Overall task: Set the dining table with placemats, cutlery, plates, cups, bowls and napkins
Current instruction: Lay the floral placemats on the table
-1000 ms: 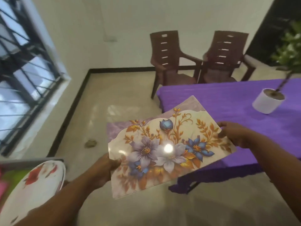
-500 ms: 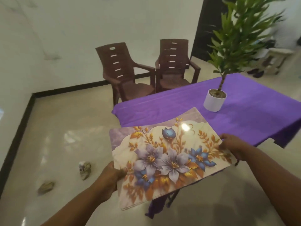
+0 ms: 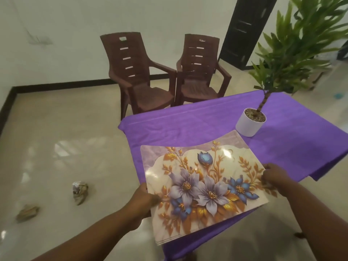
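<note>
Purple cloth covers the table (image 3: 188, 125), and a stack of flowery placemats (image 3: 205, 183) sits just over its near corner. The left hand (image 3: 145, 199) grips the left edge and the right hand (image 3: 273, 175) pinches the right edge, so the shiny mats stay flat and do not slide apart. A plant pot (image 3: 249, 124) stands near the far corner of the mats. No mat looks laid out yet, so the job has only begun.
</note>
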